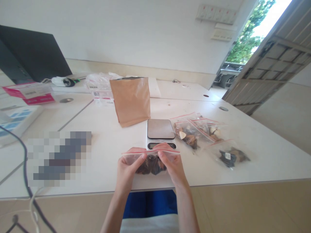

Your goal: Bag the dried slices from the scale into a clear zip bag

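Note:
Between my two hands is a clear zip bag (pixel 152 164) with a red seal strip along its top and dark brown, dried-looking pieces inside. My left hand (pixel 130 163) pinches the strip left of its middle, thumb on the near side. With thumb and fingers my right hand (pixel 171 160) grips the same strip a little further right. Just beyond the bag stands a digital kitchen scale (pixel 160 129) with a bare metal plate; the hands and bag partly cover its display panel. An upright brown paper pouch (pixel 132 102) is behind the scale, to the left.
Several filled zip bags (pixel 190 136) lie right of the scale, one bag (pixel 233 156) nearer the front edge. At left are a pixelated patch (pixel 60 158), a dark cable (pixel 25 161), a white tray (pixel 21 123), pink-and-white packaging (pixel 31 93) and a black monitor (pixel 34 55).

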`<state>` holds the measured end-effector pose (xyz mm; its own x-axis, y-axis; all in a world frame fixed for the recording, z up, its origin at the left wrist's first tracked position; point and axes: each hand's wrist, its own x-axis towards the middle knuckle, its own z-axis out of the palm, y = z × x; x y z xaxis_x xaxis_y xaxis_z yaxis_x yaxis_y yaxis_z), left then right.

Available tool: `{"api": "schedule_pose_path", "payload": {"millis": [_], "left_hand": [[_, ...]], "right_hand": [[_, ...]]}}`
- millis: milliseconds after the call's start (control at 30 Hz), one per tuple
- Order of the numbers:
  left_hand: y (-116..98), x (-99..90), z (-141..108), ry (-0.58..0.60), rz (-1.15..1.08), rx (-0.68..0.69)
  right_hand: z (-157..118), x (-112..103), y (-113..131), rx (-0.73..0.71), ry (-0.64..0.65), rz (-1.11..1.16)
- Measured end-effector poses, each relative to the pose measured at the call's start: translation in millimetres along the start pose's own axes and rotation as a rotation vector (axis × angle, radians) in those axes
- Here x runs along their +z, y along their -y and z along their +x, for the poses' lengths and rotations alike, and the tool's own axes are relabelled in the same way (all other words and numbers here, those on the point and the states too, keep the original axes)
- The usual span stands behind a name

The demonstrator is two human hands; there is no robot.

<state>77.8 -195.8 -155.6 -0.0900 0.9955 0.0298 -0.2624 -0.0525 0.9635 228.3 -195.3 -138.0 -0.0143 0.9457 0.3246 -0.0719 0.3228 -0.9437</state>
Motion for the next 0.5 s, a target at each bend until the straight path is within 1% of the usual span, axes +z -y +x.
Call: {"api": "schedule_pose_path", "payload": {"millis": [100,167,300,500], "left_hand": [[-0.8,0.9,-0.6,0.008,0.026,0.02],[-2.1,1.9,-0.7,0.024,0.049,0.042],[-3.7,2.7,-0.6,0.006,0.085,0.085],[-0.4,0.5,-0.8,-0.011,0.106,0.077]], "right_hand": [[-0.2,1.3,-1.7,-0.014,0.013,-0.027],[0.1,2.9,-2.6,-0.054,0.016,-0.054],[0.2,6.2,-2.3,-0.12,-0.04,-0.075],[-2.5,8.9,0.0,-0.053,-0.07,-0.044]]}}
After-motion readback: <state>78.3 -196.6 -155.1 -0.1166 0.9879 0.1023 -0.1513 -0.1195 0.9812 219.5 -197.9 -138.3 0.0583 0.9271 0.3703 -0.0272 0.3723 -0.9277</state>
